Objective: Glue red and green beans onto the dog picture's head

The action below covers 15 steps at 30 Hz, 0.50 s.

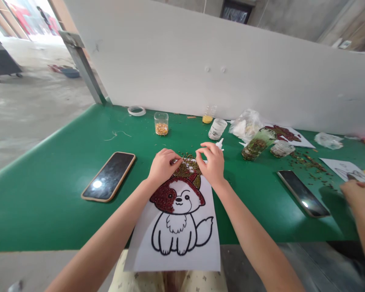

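Observation:
A sheet of paper [140,251] with a dog drawing hangs over the table's front edge towards my lap. Dark red beans [162,194] fill much of the dog's head, and small green beans [182,169] cover the part above it. My left hand [166,164] is at the upper left of the sheet, thumb and finger pinched over the green beans. Across from it, my right hand [212,164] curls thumb and fingertips together at the sheet's upper right. Whatever lies between either hand's fingertips is too small to make out. A white glue bottle [220,144] shows partly behind my right hand.
Phones lie left [109,176] and right [302,194] on the green table. Behind stand a cup of yellow grains [161,125], a clear jar [217,129] and a tilted bean bottle [258,144]. A co-worker's hand [360,194] is at far right, near another drawing [337,164].

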Each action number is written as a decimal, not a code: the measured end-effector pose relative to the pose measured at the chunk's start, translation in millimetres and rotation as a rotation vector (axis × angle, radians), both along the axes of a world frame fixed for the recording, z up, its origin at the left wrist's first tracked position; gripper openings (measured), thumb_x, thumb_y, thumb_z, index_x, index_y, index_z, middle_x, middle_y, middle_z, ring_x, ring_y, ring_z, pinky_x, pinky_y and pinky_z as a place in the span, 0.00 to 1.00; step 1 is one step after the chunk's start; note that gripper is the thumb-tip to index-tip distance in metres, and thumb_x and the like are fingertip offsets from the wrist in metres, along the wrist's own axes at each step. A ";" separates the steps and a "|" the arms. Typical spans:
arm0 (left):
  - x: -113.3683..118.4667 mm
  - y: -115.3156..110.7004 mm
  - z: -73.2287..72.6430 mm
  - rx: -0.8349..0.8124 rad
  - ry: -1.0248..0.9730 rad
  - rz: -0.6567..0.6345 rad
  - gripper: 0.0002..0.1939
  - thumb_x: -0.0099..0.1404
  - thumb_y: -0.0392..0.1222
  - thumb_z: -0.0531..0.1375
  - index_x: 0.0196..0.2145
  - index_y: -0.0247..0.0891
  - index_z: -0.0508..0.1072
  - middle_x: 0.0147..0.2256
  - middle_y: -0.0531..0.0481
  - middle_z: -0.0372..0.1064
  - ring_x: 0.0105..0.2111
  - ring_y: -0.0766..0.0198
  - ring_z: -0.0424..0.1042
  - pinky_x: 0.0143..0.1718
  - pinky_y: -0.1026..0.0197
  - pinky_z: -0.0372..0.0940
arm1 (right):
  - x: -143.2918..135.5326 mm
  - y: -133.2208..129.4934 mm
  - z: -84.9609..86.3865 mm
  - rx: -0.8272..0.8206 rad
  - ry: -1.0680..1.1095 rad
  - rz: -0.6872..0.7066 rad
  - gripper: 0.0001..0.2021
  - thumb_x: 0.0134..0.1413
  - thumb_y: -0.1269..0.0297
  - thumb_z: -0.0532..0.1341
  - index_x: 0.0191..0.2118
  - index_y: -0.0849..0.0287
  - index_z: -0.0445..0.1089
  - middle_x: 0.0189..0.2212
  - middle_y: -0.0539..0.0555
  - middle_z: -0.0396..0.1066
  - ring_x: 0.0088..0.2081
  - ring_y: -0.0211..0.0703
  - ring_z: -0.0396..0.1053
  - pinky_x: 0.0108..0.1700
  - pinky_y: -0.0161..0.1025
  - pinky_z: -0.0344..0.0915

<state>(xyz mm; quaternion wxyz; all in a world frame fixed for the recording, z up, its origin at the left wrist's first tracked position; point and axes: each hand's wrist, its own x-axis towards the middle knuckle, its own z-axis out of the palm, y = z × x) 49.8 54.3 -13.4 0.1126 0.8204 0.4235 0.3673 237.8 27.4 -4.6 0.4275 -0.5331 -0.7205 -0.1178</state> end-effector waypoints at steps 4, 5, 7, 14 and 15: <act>-0.2 -0.4 1.0 -0.019 0.017 -0.001 0.07 0.61 0.41 0.59 0.30 0.38 0.76 0.30 0.49 0.72 0.34 0.60 0.65 0.38 0.57 0.61 | 5.7 3.5 -0.9 -0.076 0.333 0.054 0.07 0.56 0.64 0.55 0.30 0.57 0.69 0.39 0.56 0.68 0.42 0.45 0.67 0.41 0.42 0.64; -0.2 -0.5 1.5 -0.029 0.023 0.000 0.07 0.61 0.41 0.60 0.30 0.38 0.76 0.30 0.49 0.72 0.34 0.60 0.65 0.38 0.57 0.61 | 6.1 4.6 -1.4 -0.119 0.466 0.095 0.08 0.56 0.62 0.55 0.30 0.57 0.68 0.38 0.56 0.68 0.40 0.44 0.67 0.38 0.41 0.64; 0.0 -0.5 2.4 -0.043 0.030 0.004 0.06 0.60 0.42 0.60 0.30 0.38 0.76 0.30 0.49 0.72 0.34 0.60 0.66 0.38 0.56 0.61 | 6.1 6.6 -1.8 -0.222 0.723 0.162 0.09 0.54 0.60 0.56 0.29 0.58 0.67 0.37 0.54 0.68 0.34 0.39 0.67 0.31 0.36 0.63; -0.6 1.4 2.0 -0.015 0.028 -0.002 0.06 0.60 0.42 0.61 0.29 0.38 0.76 0.30 0.49 0.73 0.33 0.61 0.66 0.38 0.57 0.61 | 9.7 6.7 10.1 -0.676 1.354 0.562 0.08 0.49 0.58 0.56 0.31 0.55 0.57 0.26 0.49 0.72 0.21 0.35 0.65 0.21 0.32 0.57; -0.7 1.5 1.7 -0.011 0.027 -0.004 0.06 0.60 0.42 0.61 0.29 0.38 0.76 0.30 0.50 0.73 0.33 0.61 0.66 0.38 0.57 0.61 | 10.0 6.3 11.3 -0.741 1.364 0.614 0.07 0.49 0.59 0.55 0.31 0.55 0.57 0.20 0.46 0.68 0.18 0.35 0.62 0.20 0.31 0.54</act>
